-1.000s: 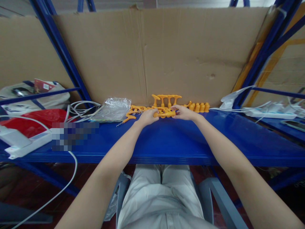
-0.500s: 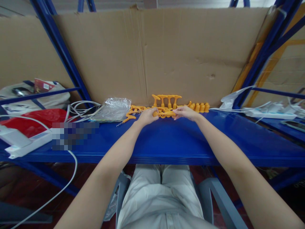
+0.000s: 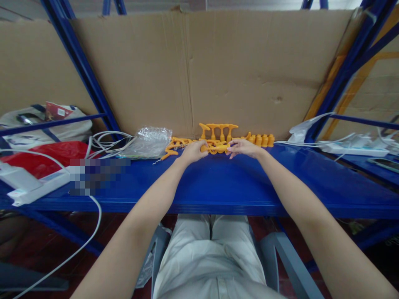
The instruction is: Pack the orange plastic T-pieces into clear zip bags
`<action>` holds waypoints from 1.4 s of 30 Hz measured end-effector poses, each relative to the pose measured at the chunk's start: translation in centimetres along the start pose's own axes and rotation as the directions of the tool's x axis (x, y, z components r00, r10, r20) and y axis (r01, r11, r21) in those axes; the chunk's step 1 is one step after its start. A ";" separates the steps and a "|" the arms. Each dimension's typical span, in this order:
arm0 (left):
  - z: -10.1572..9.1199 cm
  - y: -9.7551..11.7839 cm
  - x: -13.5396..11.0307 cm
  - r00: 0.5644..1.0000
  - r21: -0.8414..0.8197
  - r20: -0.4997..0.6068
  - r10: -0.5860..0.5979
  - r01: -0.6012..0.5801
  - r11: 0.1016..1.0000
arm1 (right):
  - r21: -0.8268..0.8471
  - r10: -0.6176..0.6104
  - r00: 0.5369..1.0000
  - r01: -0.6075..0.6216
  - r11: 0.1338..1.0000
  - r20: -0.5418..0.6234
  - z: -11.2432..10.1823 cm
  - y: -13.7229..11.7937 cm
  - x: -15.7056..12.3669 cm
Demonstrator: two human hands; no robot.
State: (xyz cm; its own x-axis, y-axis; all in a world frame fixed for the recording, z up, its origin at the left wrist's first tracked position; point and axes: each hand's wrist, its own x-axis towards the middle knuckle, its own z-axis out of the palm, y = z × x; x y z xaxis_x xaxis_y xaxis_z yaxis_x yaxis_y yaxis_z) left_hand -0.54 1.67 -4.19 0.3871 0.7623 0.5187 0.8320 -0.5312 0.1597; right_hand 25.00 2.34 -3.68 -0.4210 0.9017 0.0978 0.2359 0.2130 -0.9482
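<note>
Near the back of the blue table, my left hand [image 3: 193, 152] has its fingers closed on one end of an orange plastic piece [image 3: 220, 148]. The fingertips of my right hand [image 3: 245, 148] pinch the other end, its lower fingers slightly spread. More orange rounded pieces lie just behind and below it, partly covered by my hands. Left of my left hand is a pile of orange handles [image 3: 170, 155], one with a wavy metal wire like a corkscrew spiral. Behind my hands stand several T-shaped orange pieces [image 3: 222, 126]. Short bottle-shaped orange pieces [image 3: 264, 140] stand in a row beyond my right hand.
A clear plastic bag [image 3: 148, 143] lies left of the pile, near white cables. A white power strip [image 3: 40, 182] and red bag [image 3: 52, 155] sit farther left. Cardboard [image 3: 218, 70] walls the back; blue shelf posts [image 3: 84, 70] rise at the sides. Another power strip [image 3: 346, 145] is at right.
My right hand's fingers shift slightly on the orange piece, which tilts a little. My left hand stays nearly in place.
</note>
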 end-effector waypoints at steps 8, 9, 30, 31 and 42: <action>0.1 -0.2 0.0 1.000 -0.019 -0.019 0.008 -0.008 1.000 | -0.055 -0.028 0.999 0.029 0.998 0.024 0.2 -0.6 -0.5; 0.1 -0.1 0.0 1.000 -0.019 -0.023 0.011 -0.011 1.000 | -0.056 -0.030 0.999 0.031 0.998 0.023 0.3 -0.7 -0.6; 0.1 0.1 0.0 0.999 0.004 -0.032 -0.032 0.032 0.999 | -0.088 -0.019 1.000 0.019 0.996 -0.010 0.0 -0.7 -0.3; 0.1 0.1 0.0 0.999 0.007 -0.030 -0.029 0.029 1.000 | -0.079 -0.015 1.000 0.015 0.997 -0.002 0.1 -0.8 -0.4; 0.0 0.4 -0.1 0.999 0.012 -0.028 -0.019 0.020 1.000 | -0.003 0.078 0.997 -0.078 0.997 0.017 0.6 -0.2 0.2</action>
State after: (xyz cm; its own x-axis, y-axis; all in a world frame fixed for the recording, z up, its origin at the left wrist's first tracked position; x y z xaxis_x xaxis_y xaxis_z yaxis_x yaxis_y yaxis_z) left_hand -0.27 1.41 -4.17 0.3595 0.7616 0.5392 0.8443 -0.5116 0.1596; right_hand 24.36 2.23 -3.71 -0.4167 0.9089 0.0186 0.2706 0.1436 -0.9519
